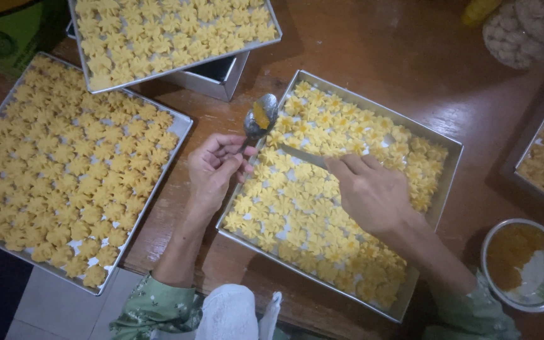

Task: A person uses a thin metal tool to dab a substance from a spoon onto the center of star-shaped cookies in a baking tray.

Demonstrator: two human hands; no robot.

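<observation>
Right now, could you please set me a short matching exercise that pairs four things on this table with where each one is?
Things:
1. spoon
2. knife
3. small metal bowl
4. middle tray of cookies

Places:
A. at the table's lower right corner
B. under both hands, in the centre
C. held up in the left hand
D. in the right hand, blade over the cookies

Pairs: 1-C, 2-D, 3-A, 4-B
</observation>
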